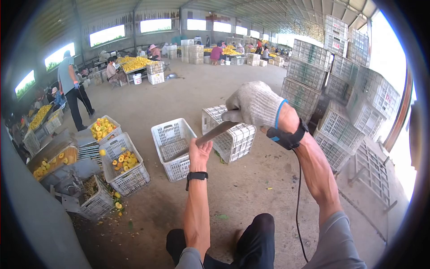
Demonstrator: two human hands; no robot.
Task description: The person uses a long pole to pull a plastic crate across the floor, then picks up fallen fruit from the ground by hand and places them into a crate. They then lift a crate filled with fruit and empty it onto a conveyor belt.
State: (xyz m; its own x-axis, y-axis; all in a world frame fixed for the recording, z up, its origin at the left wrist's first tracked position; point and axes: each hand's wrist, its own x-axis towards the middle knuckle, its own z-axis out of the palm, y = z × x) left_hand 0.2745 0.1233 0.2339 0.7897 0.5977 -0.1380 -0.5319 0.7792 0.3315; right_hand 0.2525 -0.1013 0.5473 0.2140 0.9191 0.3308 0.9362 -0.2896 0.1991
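My right hand wears a grey knit glove and is closed around the handle of a knife, held up in front of me. The blade slants down to the left. My bare left hand, with a black wristband, is raised to the blade's tip and its fingers close on the end of the blade. A black strap device sits on my right wrist, and a thin cable hangs down from it. My dark-trousered knees show at the bottom.
Two empty white crates stand on the concrete floor ahead. Crates of halved yellow fruit and a metal machine are at the left. Tall crate stacks line the right. A person stands at the left; others sit at far tables.
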